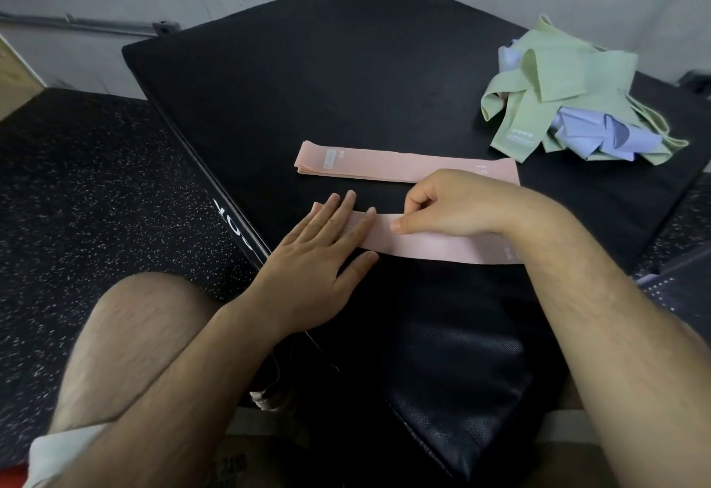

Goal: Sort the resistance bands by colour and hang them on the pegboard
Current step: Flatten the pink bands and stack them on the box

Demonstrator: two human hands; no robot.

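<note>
On the black platform [346,83]: two pink lots lay flat and parallel, well apart from a loose heap at the far right corner.
Near pink band [431,249]: a pale pink fabric strip lay flat across the platform in front of the person. Its left end was under the left hand and its right end ran behind the right forearm. Faint white print showed near that right end.
Far pink band [384,166]: the same pink, it lay just beyond the near one and did not touch it. Layered edges at its left end suggested a folded loop or several stacked; I could not tell which. A white mark sat near the left end and the digits "15" near the right, where the right hand covered its corner.
Green and lilac heap [569,102]: crumpled pale green bands were tangled with lilac ones, one green end bearing white print.
Left hand [319,256]: it lay flat, fingers straight and slightly spread, pressing the near pink band's left end down.
Right hand [454,202]: fingers were curled, thumb and forefinger pinching the near pink band's upper edge about midway along.
Floor [96,179]: black rubber with white flecks, left of the platform.
Knee [146,326]: bare and bent, at lower left.
</note>
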